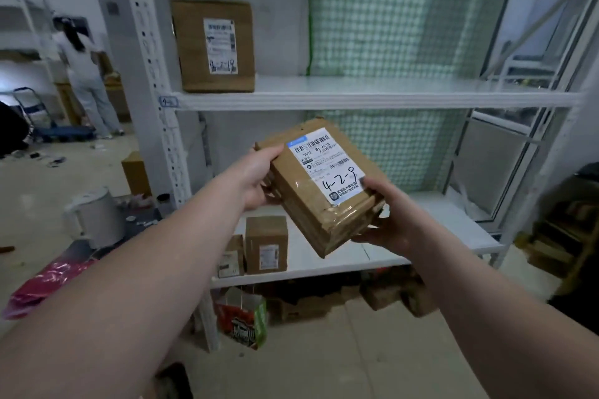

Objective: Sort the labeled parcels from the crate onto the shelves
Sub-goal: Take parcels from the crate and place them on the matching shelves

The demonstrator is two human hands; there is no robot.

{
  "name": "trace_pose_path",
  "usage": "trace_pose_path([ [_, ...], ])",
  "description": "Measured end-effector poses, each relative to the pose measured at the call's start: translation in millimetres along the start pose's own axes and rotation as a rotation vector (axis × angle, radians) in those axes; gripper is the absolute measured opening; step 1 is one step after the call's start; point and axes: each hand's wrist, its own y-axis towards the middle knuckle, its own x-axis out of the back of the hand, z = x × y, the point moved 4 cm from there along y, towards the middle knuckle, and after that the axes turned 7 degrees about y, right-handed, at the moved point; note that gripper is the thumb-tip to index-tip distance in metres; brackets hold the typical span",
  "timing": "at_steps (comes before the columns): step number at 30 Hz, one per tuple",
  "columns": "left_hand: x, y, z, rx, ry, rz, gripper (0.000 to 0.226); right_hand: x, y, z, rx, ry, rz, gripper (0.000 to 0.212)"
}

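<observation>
I hold a flat brown cardboard parcel (311, 201) in front of the white shelf rack, tilted, its white label marked "4-2-9" facing me. My left hand (256, 175) grips its upper left edge, thumb on top. My right hand (385, 220) grips its lower right corner, thumb on the label. The upper shelf (372, 91), tagged "4-" at its left end, carries one brown parcel (214, 45) marked "4-2-19". On the lower shelf (421, 240) stand two small brown parcels (266, 244). No crate is in view.
A white upright post (152, 74) frames the rack's left side. Under the rack lie a red-green paper bag (243, 317) and cardboard boxes (385, 295). A white kettle (94, 217) and a pink bag (42, 285) sit at left. A person (87, 74) stands far left.
</observation>
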Motion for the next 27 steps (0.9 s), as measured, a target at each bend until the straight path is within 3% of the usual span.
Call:
trace_pose_path([
  [3, 9.7, 39.3, -52.4, -0.077, 0.015, -0.013, 0.034, -29.1, 35.2, 47.6, 0.077, 0.002, 0.032, 0.017],
  [7, 14.0, 75.2, -120.7, -0.194, 0.062, 0.015, 0.023, -61.1, 70.6, 102.6, 0.218, -0.004, 0.094, 0.013],
  [11, 16.5, 101.1, -163.2, -0.288, 0.090, 0.007, 0.043, -82.1, 101.3, 139.5, 0.293, -0.035, 0.137, 0.012],
  [15, 16.9, 120.7, -189.6, -0.364, 0.102, 0.009, 0.031, -94.7, 137.9, 164.7, 0.361, -0.126, 0.216, 0.011],
  [17, 15.0, 131.3, -200.4, -0.391, 0.098, 0.001, 0.025, -96.9, 162.4, 174.2, 0.371, -0.193, 0.263, 0.028],
  [23, 4.3, 171.2, -222.1, -0.452, 0.097, -0.091, 0.018, -99.5, 238.3, 199.2, 0.391, -0.291, 0.290, 0.115],
  [27, -2.1, 202.0, -237.3, -0.482, 0.150, -0.188, 0.027, -107.7, 282.8, 214.6, 0.473, -0.321, 0.305, 0.124],
])
